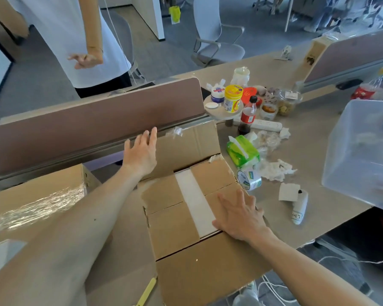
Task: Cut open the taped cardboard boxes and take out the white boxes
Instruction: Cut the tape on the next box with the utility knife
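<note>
An opened cardboard box (175,228) lies in front of me with its outer flaps folded out. A strip of a white box (195,202) shows between the two inner flaps. My left hand (142,151) lies flat with straight fingers on the far flap, which stands up against the desk divider. My right hand (239,215) presses flat on the right inner flap. A second cardboard box (31,199), wrapped in clear tape, sits at the left. A yellow utility knife (147,291) lies at the bottom edge beside the near flap.
A brown desk divider (93,120) runs behind the box. To the right lie a green tissue pack (242,151), a tape roll (249,178), a cola bottle (247,115), jars, crumpled tissues and a clear plastic tub (360,155). A person in a white shirt (80,40) stands beyond the divider.
</note>
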